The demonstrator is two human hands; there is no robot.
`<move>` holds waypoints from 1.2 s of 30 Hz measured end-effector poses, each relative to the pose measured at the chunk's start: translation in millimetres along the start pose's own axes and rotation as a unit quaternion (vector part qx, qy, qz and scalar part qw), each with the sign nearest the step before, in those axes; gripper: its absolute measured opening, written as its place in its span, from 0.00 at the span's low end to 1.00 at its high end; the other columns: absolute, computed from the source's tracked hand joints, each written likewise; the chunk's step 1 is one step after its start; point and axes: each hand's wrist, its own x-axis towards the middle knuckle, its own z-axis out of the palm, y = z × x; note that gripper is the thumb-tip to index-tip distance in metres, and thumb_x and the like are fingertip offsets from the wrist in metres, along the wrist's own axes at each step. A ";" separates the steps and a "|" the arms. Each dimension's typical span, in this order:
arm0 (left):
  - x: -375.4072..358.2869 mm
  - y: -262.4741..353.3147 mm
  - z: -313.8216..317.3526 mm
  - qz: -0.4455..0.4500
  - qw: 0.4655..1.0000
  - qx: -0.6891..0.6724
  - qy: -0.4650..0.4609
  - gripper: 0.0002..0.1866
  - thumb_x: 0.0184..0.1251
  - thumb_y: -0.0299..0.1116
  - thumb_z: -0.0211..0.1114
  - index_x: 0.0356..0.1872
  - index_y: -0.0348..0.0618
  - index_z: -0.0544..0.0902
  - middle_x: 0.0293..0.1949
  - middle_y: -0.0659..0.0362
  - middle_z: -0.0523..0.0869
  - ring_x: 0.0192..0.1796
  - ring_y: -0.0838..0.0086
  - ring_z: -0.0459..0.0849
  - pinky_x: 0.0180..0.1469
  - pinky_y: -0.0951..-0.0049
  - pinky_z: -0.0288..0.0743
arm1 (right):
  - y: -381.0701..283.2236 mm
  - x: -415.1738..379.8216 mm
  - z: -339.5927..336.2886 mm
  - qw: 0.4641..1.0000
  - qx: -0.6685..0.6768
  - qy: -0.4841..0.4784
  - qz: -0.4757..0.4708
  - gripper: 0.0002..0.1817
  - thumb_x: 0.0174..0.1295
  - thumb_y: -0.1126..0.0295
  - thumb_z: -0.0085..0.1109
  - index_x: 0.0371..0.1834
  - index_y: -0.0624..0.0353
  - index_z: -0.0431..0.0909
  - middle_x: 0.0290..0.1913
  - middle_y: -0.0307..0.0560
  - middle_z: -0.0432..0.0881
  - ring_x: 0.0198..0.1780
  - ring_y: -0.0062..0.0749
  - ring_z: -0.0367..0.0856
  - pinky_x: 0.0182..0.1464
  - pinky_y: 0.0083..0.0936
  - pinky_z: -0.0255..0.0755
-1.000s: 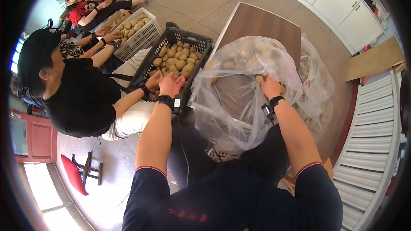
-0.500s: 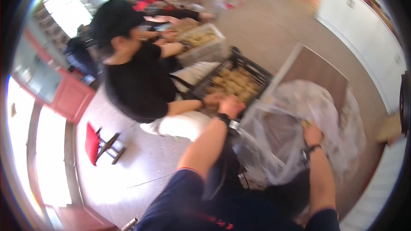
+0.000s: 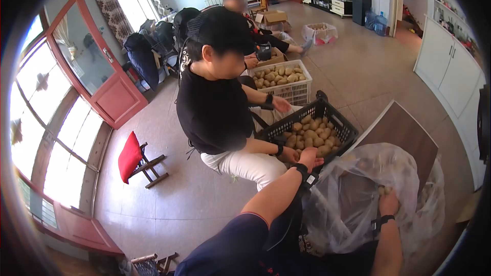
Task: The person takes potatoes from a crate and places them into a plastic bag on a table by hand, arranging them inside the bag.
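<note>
My left hand [image 3: 308, 159] reaches over the near side of a black plastic crate [image 3: 343, 121], its fingers stretched out. Brown potatoes [image 3: 313, 136] fill the crate. Right beside it, a co-worker's hand [image 3: 290, 155] is low over the same crate. My right hand [image 3: 389, 204] is closed around a small potato [image 3: 383, 190], inside the mouth of a clear plastic bag [image 3: 376, 158]. The bag is spread wide in front of me, with a brown board [image 3: 399, 130] behind it.
A co-worker in a black shirt [image 3: 215, 110] sits close on my left. Beyond stand a white crate of potatoes [image 3: 291, 92] and another seated person [image 3: 240, 5]. A red folding stool [image 3: 131, 157] is on the floor at left; white cabinets [image 3: 450, 64] line the right.
My view has tilted up, showing more of the room. The co-worker's far hand has come from the white crate towards the black crate. My right hand stays at the bag.
</note>
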 end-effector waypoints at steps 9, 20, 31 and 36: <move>3.8 2.7 1.3 -0.011 1.000 0.016 0.004 0.22 0.71 0.33 0.49 0.65 0.46 0.66 0.56 0.53 0.73 0.44 0.55 0.83 0.41 0.59 0.84 | 2.0 -2.5 7.5 0.999 -0.026 -0.020 0.011 0.25 0.56 0.72 0.63 0.57 0.61 0.69 0.47 0.63 0.82 0.50 0.59 0.80 0.52 0.47 0.72; 0.3 1.7 3.3 -0.015 1.000 0.010 0.007 0.14 0.68 0.32 0.54 0.53 0.43 0.71 0.44 0.57 0.70 0.41 0.57 0.82 0.41 0.59 0.83 | -11.9 -8.1 -5.7 0.998 -0.046 -0.037 0.020 0.24 0.59 0.68 0.63 0.56 0.58 0.65 0.47 0.63 0.80 0.49 0.59 0.80 0.50 0.48 0.75; -4.9 2.3 6.6 0.006 1.000 0.028 0.012 0.18 0.71 0.34 0.51 0.60 0.44 0.69 0.51 0.54 0.74 0.41 0.55 0.83 0.39 0.60 0.83 | -23.9 -13.9 -15.5 0.994 -0.093 -0.041 0.049 0.26 0.60 0.63 0.64 0.56 0.53 0.62 0.48 0.61 0.79 0.48 0.58 0.82 0.48 0.50 0.76; -4.9 2.2 7.8 0.000 1.000 0.028 0.013 0.17 0.71 0.34 0.51 0.59 0.45 0.69 0.51 0.54 0.75 0.40 0.56 0.83 0.39 0.60 0.83 | -25.8 -16.9 -18.4 0.993 -0.099 -0.045 0.047 0.26 0.59 0.63 0.65 0.56 0.52 0.63 0.49 0.58 0.79 0.48 0.57 0.82 0.48 0.50 0.75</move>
